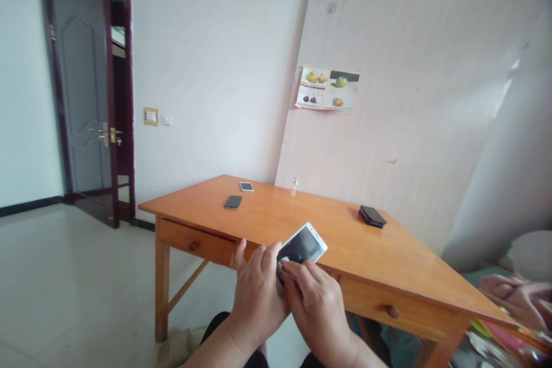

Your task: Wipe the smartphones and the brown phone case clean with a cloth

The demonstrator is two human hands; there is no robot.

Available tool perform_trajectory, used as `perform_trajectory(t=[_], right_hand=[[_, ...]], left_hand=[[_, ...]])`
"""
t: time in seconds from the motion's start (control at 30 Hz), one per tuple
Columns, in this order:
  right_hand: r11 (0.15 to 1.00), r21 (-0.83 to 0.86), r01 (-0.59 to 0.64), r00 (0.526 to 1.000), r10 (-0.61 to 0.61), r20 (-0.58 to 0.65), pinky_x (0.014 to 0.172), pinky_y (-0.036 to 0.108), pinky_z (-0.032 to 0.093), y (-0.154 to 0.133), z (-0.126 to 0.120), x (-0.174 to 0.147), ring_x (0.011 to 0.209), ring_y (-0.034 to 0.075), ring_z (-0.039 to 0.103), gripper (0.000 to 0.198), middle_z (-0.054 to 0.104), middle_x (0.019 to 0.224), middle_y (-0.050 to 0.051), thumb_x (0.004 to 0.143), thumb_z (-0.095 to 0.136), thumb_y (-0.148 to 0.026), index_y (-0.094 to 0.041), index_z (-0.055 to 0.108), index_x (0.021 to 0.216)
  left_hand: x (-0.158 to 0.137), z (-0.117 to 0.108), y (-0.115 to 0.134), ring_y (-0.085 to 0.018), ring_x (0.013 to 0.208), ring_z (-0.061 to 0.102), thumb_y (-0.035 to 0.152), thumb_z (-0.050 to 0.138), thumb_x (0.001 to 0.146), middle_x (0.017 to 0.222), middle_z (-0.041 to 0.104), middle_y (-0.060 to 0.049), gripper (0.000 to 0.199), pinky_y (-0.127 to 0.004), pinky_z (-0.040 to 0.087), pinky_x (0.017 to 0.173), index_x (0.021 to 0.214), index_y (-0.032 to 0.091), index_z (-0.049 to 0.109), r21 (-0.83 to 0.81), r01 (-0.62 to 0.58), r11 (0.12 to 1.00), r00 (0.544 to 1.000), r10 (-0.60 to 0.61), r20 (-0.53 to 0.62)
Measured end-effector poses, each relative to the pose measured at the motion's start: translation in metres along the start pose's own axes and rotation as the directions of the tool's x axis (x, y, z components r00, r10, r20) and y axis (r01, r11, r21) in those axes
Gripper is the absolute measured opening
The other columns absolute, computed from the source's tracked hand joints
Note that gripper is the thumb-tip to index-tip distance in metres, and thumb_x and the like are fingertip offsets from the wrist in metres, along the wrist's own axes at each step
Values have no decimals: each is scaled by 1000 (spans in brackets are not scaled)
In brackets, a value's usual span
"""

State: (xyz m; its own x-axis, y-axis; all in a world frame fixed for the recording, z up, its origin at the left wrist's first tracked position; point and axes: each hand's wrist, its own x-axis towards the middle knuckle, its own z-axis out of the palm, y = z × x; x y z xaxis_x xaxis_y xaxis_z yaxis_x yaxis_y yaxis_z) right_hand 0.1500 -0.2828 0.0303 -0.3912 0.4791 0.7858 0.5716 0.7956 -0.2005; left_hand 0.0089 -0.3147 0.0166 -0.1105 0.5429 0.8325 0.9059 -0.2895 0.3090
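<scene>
A white smartphone [303, 245] with a dark screen is tilted above the front edge of the table. My left hand [259, 293] grips its lower end from the left, with the thumb and fingers partly hiding it. Pinched in the fingers of my right hand [319, 302] is a small whitish wad [282, 264], pressed against the lower part of the screen. Whether the wad is tissue or cloth I cannot tell.
On the wooden table [267, 218] lie a dark phone [233, 202] and a white phone [246, 187] at the left. A small clear pump bottle [295, 186] stands at the back. Stacked dark devices [372, 216] lie at the right. Drawer knobs [392, 311] face me.
</scene>
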Motion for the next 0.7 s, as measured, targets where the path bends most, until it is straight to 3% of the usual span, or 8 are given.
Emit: perform_trajectory(t=[0.1, 0.17, 0.23, 0.33, 0.43, 0.53, 0.63, 0.7], right_hand=[[996, -24, -81, 994, 79, -77, 68, 24, 45, 14, -7, 11, 76, 16, 65, 20, 67, 84, 4, 95, 51, -30, -23, 68, 104], [979, -63, -196, 963, 181, -198, 67, 24, 45, 27, -11, 21, 76, 16, 65, 21, 68, 85, 4, 94, 52, -35, -23, 68, 99], [972, -74, -223, 951, 200, -237, 67, 24, 46, 29, -12, 24, 76, 16, 65, 21, 69, 85, 4, 93, 53, -36, -22, 68, 98], [996, -46, -73, 992, 68, -106, 68, 24, 46, 10, -4, 13, 76, 16, 65, 22, 69, 87, 5, 95, 50, -29, -21, 68, 104], [997, -37, 61, 998, -61, -4, 65, 24, 44, -5, 0, 4, 67, 15, 62, 23, 66, 77, 3, 94, 49, -24, -23, 69, 104], [998, -49, -49, 998, 46, -53, 69, 24, 45, 8, -6, 14, 76, 15, 66, 22, 70, 87, 4, 94, 50, -28, -24, 68, 106], [965, -92, -244, 956, 223, -193, 68, 25, 46, 28, -14, 27, 81, 17, 67, 23, 72, 91, 4, 94, 50, -36, -24, 69, 102], [963, -91, -253, 952, 231, -202, 69, 25, 46, 29, -14, 26, 83, 17, 68, 23, 72, 93, 4, 94, 50, -36, -24, 68, 102]], left_hand=[[0, -1, 0, -25, 98, 61, 26, 67, 70, 99, 64, -7, 57, -57, 14, 117, 123, 17, 48, -11, -14, 1000, 1000, 14, -11], [0, -1, 0, -26, 99, 61, 27, 69, 67, 99, 63, -7, 62, -58, 14, 117, 124, 17, 48, -21, -24, 1000, 1000, 23, -12], [-1, -1, 1, -26, 99, 61, 27, 69, 66, 99, 63, -7, 62, -58, 14, 117, 124, 18, 49, -28, -21, 999, 1000, 21, -4], [-1, -1, 3, -25, 97, 61, 23, 65, 70, 97, 64, -6, 55, -59, 15, 116, 122, 18, 49, -31, -6, 1000, 1000, 7, 4], [-2, -2, 3, -23, 92, 62, 18, 58, 74, 93, 65, -5, 47, -59, 15, 115, 120, 19, 50, -28, -9, 1000, 1000, 9, 0], [-3, -3, 3, -26, 95, 62, 25, 64, 71, 97, 65, -7, 53, -59, 16, 115, 122, 19, 50, -23, -30, 999, 1000, 29, -7], [-5, -1, 3, -26, 97, 62, 25, 67, 67, 100, 65, -7, 61, -58, 15, 116, 125, 19, 49, -33, -46, 998, 999, 47, 15], [-5, 0, 3, -26, 98, 62, 23, 68, 66, 101, 65, -7, 62, -58, 14, 117, 125, 19, 48, -47, -43, 998, 999, 44, 22]])
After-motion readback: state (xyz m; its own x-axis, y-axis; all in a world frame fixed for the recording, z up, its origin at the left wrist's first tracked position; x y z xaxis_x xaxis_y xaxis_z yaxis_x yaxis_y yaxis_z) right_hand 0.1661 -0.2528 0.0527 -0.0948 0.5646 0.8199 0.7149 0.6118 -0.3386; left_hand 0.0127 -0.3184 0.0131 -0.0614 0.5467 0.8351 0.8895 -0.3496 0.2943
